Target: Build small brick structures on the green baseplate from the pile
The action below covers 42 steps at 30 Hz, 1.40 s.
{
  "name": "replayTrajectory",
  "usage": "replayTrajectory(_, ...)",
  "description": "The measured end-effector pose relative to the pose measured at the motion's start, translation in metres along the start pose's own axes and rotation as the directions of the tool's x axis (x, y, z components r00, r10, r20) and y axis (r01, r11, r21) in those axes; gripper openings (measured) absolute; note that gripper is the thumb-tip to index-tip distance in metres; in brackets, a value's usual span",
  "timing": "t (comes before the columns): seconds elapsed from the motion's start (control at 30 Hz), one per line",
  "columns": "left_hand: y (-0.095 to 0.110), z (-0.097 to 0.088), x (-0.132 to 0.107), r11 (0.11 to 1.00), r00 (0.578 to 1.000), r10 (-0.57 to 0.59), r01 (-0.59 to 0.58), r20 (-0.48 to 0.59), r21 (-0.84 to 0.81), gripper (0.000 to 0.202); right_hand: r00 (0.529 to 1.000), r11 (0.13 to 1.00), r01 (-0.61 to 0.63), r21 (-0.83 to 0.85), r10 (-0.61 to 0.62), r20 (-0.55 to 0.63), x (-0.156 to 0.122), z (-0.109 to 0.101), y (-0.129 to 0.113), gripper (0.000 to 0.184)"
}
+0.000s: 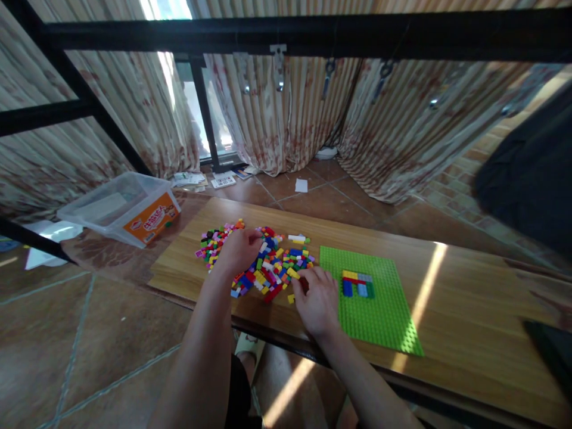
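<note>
A heap of small mixed-colour toy bricks (268,271) is spread over the wooden table. My left hand (239,253) reaches over the heap's upper middle, thumb and fingers bent and a little apart, with no brick visible in them. At the heap's right edge is my right hand (319,298), its fingers curved and thumb apart. A yellow brick (293,273) lies right by those fingertips; whether they touch it I cannot tell. To the right, a green studded baseplate (379,316) carries a small block of joined bricks (357,284) in yellow, red, blue, grey and green.
A clear plastic tub (107,205) with an orange label stands left of the heap. The wooden table (465,322) extends right, where a dark flat object (552,345) lies at its edge. Papers (223,180) lie on the tiled floor before the curtains (286,119). A black bar (313,39) crosses above.
</note>
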<state>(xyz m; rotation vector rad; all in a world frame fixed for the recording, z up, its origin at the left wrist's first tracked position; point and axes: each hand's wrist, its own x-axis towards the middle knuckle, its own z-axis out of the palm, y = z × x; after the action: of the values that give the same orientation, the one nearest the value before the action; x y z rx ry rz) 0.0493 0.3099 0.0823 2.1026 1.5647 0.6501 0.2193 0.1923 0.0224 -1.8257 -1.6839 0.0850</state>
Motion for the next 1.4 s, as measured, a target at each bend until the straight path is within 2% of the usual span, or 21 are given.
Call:
replayTrajectory(0.13, 0.014, 0.0, -0.002, 0.959, 0.991, 0.124, -0.105, 0.056, -0.264, 0.024, 0.997, 0.987, -0.016, 0.157, 0.028, -0.073, 0.001, -0.011, 0.005, 0.017)
replayTrajectory(0.23, 0.035, 0.01, -0.006, 0.877, 0.947, 0.294, -0.212, 0.132, -0.431, 0.026, 0.981, 0.924, -0.11, 0.365, 0.16, -0.109, 0.0, -0.023, 0.013, 0.023)
replayTrajectory(0.3, 0.051, 0.023, -0.012, 0.851, 0.916, 0.364, -0.252, 0.172, -0.461, 0.027, 0.952, 0.83, -0.201, 0.52, 0.291, -0.096, -0.001, -0.032, 0.019, 0.027)
replayTrajectory(0.4, 0.073, 0.049, -0.022, 0.841, 0.88, 0.432, -0.315, 0.196, -0.44, 0.036, 0.891, 0.64, -0.3, 0.708, 0.454, -0.033, -0.004, -0.045, 0.027, 0.03)
replayTrajectory(0.5, 0.092, 0.071, -0.032, 0.832, 0.872, 0.457, -0.349, 0.174, -0.432, 0.042, 0.848, 0.477, -0.354, 0.805, 0.527, 0.06, -0.007, -0.057, 0.036, 0.031)
replayTrajectory(0.6, 0.104, 0.087, -0.039, 0.837, 0.868, 0.472, -0.387, 0.154, -0.386, 0.034, 0.82, 0.409, -0.388, 0.826, 0.562, 0.107, -0.011, -0.065, 0.045, 0.032)
replayTrajectory(0.77, 0.117, 0.101, -0.044, 0.857, 0.854, 0.487, -0.426, 0.184, -0.289, 0.025, 0.789, 0.382, -0.453, 0.806, 0.592, 0.163, -0.017, -0.073, 0.061, 0.035)
replayTrajectory(0.83, 0.12, 0.105, -0.045, 0.859, 0.848, 0.493, -0.438, 0.195, -0.265, 0.023, 0.787, 0.399, -0.47, 0.787, 0.592, 0.171, -0.019, -0.075, 0.066, 0.036)
replayTrajectory(1.0, 0.122, 0.116, -0.048, 0.859, 0.842, 0.51, -0.489, 0.175, -0.15, 0.023, 0.81, 0.56, -0.489, 0.669, 0.577, 0.109, -0.02, -0.084, 0.082, 0.039)
replayTrajectory(1.1, 0.12, 0.124, -0.051, 0.873, 0.86, 0.488, -0.484, 0.15, -0.061, 0.027, 0.805, 0.608, -0.473, 0.638, 0.593, 0.032, -0.019, -0.091, 0.091, 0.037)
replayTrajectory(1.23, 0.116, 0.133, -0.056, 0.898, 0.89, 0.436, -0.44, 0.134, 0.001, 0.034, 0.79, 0.591, -0.468, 0.657, 0.613, 0.011, -0.018, -0.095, 0.098, 0.033)
replayTrajectory(1.4, 0.115, 0.139, -0.058, 0.904, 0.899, 0.419, -0.426, 0.127, 0.032, 0.037, 0.805, 0.589, -0.451, 0.671, 0.594, 0.02, -0.019, -0.092, 0.1, 0.031)
